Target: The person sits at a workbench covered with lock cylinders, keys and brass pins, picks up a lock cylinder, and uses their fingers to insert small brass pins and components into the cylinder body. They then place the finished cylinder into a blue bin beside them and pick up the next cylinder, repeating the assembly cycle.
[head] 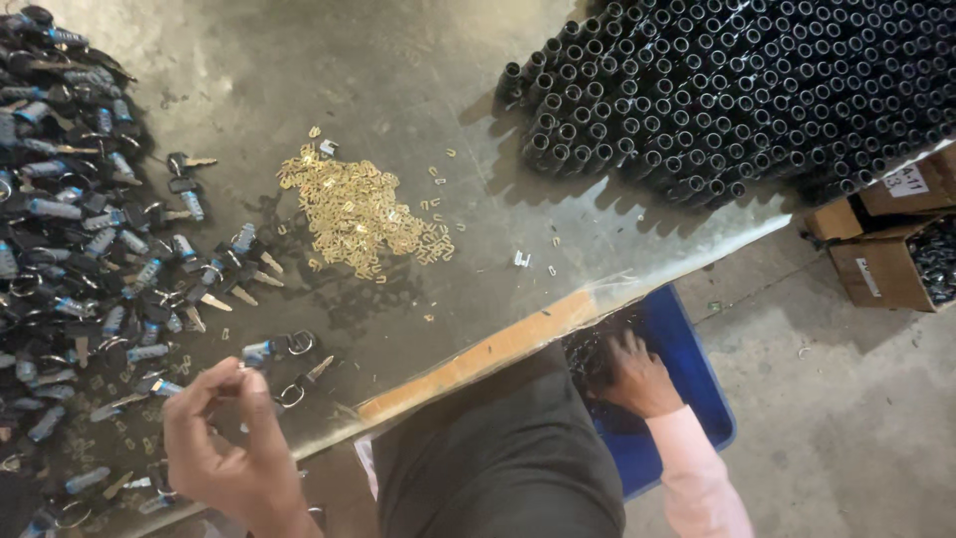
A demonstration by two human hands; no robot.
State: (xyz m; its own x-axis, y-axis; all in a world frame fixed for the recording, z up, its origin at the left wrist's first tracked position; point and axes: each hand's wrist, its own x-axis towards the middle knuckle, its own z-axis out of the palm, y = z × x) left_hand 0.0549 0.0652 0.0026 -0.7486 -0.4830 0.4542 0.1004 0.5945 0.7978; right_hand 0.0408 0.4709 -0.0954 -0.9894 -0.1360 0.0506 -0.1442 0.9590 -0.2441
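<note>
Looked down on a grey worktable, its wooden edge running on a slant. Found a dense stack of black cylinders standing on end at its far right corner, and a sprawling heap of black-headed keys along the left. Noted cardboard boxes on the floor beyond, and a blue bin below the table edge.

Saw the right hand reaching down into that bin, resting on dark small parts; could not tell whether its fingers were closed on any, half buried as they were. Caught the left hand raised over the near edge, thumb and forefinger tips pinched together, perhaps on something tiny; could not make out what. Spotted a ringed key just beyond those fingertips, and a pile of small brass pieces mid-table, strays scattered round it.

Judged the likeliest mishaps: losing a slipped pinch among the strays, or knocking near-edge keys to the floor with the left forearm.
</note>
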